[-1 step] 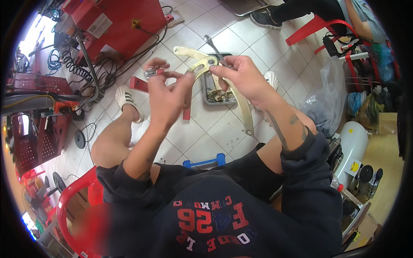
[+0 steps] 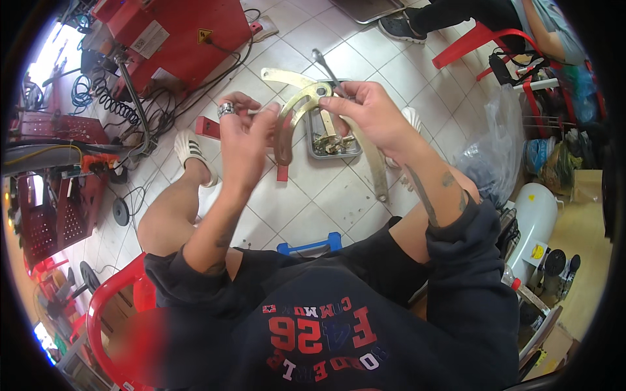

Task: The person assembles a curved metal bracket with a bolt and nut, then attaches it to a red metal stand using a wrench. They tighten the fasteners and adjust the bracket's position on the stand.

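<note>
My right hand (image 2: 375,120) grips a wrench (image 2: 324,64) together with a brass-coloured bracket (image 2: 287,77) of several curved metal arms. One arm reaches left, and another (image 2: 375,171) hangs down past my wrist. A slotted, curved arm (image 2: 284,130) bends down close beside my left fingers. My left hand (image 2: 244,133), with a metal ring on one finger, is closed in a pinch; whatever sits between its fingertips is too small to make out. Below the bracket, a metal tray (image 2: 334,155) on the floor contains small metal parts, partly hidden by my right hand.
A red bar (image 2: 207,127) lies behind my left hand. At upper left stands a red machine (image 2: 176,39) with cables. A blue-handled thing (image 2: 310,247) is between my legs. Another person's shoe (image 2: 403,27) and a red chair (image 2: 473,45) are at upper right. A plastic bag (image 2: 492,137) lies right.
My left hand has drawn back slightly to the left from the bracket's pivot. The slotted arm now shows hanging lower beside it. My right hand keeps its grip on wrench and bracket.
</note>
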The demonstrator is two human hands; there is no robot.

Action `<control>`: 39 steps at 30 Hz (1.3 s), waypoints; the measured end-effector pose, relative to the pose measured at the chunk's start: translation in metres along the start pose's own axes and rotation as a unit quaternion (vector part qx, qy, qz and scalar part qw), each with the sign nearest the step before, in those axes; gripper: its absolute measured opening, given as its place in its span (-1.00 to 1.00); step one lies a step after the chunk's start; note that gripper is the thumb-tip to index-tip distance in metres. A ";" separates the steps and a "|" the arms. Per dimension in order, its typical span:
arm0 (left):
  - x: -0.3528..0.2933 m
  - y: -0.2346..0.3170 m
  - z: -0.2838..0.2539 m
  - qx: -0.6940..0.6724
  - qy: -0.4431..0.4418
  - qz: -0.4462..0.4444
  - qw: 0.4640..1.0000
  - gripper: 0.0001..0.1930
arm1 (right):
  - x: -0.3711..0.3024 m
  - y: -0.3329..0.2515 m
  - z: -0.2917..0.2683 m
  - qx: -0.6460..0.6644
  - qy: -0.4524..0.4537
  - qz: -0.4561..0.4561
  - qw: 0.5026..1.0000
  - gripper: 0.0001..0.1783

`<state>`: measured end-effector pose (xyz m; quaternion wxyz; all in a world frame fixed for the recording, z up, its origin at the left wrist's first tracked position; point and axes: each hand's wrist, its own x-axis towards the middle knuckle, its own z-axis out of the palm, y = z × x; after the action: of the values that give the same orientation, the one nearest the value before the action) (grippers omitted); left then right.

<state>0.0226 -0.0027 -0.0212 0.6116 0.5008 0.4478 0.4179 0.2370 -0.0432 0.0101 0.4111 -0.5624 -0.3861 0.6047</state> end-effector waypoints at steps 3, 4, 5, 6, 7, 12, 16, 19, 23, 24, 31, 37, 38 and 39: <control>0.002 0.017 -0.008 -0.094 -0.134 -0.203 0.965 -0.52 | -0.004 -0.003 -0.006 0.021 -0.055 -0.023 0.998 -0.79; 0.000 0.021 -0.009 -0.110 -0.183 -0.259 0.942 -0.49 | -0.008 -0.006 -0.007 0.004 -0.077 -0.009 0.997 -0.78; 0.000 0.017 -0.011 -0.113 -0.221 -0.246 0.937 -0.48 | -0.009 -0.006 -0.004 0.016 -0.098 -0.003 0.995 -0.77; 0.001 0.010 -0.012 -0.115 -0.260 -0.233 0.930 -0.47 | -0.010 -0.007 -0.002 0.028 -0.118 0.002 0.993 -0.77; 0.001 0.007 -0.012 -0.117 -0.297 -0.219 0.922 -0.45 | -0.011 -0.007 0.001 0.040 -0.139 0.007 0.990 -0.77; -0.014 -0.008 0.006 -0.172 -0.235 -0.169 0.941 -0.62 | -0.008 -0.003 0.010 -0.047 -0.118 -0.005 0.992 -0.76; -0.012 -0.010 0.008 -0.212 -0.188 -0.186 0.941 -0.66 | -0.003 -0.002 0.012 -0.101 -0.032 -0.020 0.994 -0.71; -0.011 -0.013 0.006 -0.187 -0.138 -0.209 0.950 -0.67 | 0.007 -0.001 -0.002 -0.119 0.055 -0.058 0.990 -0.67; -0.012 -0.015 0.005 -0.127 -0.138 -0.205 0.961 -0.69 | 0.011 0.001 -0.008 0.011 0.085 -0.169 0.982 -0.71; -0.014 -0.013 0.007 -0.120 -0.138 -0.204 0.962 -0.68 | 0.009 -0.001 -0.010 0.014 0.071 -0.184 0.980 -0.73; -0.021 -0.005 0.013 -0.127 -0.176 -0.211 0.953 -0.64 | 0.003 0.002 0.002 0.094 -0.028 -0.107 0.989 -0.83; -0.021 0.002 0.015 -0.132 -0.184 -0.232 0.946 -0.64 | 0.011 0.007 0.002 0.065 -0.015 -0.116 0.991 -0.81; -0.022 0.003 0.015 -0.130 -0.178 -0.239 0.946 -0.64 | 0.011 0.007 0.002 0.064 -0.018 -0.113 0.991 -0.80; -0.022 0.003 0.015 -0.138 -0.179 -0.245 0.943 -0.64 | 0.011 0.007 0.001 0.063 -0.020 -0.110 0.992 -0.80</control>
<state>0.0310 -0.0272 -0.0144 0.8284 0.3530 0.3774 0.2162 0.2351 -0.0350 0.0000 0.5016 -0.4771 -0.4154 0.5901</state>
